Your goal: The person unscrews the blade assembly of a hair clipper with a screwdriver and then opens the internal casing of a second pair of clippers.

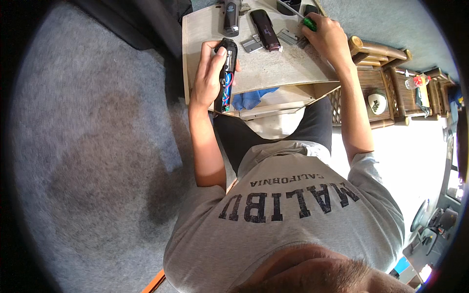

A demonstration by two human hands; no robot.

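Observation:
My left hand (207,80) is wrapped round a black hair clipper (226,93) near the table's left front edge. The clipper's housing is open on the side facing up, and red and blue wires show inside its lower half. At the table's far right, my right hand (328,41) grips a screwdriver (309,23) by its green handle. Its metal shaft points up and left, across a small black container (287,7). Between the hands lie a dark, glossy clipper casing (266,30) and metal clipper blades (252,44). Another metal blade piece (288,36) is nearest my right hand.
A second black and grey clipper (231,19) lies at the back left of the light wooden table (288,68). Below the tabletop, a blue cloth (254,99) lies in an open compartment. Bamboo furniture (376,90) stands to the right, with a white cap-like object (377,102) on it.

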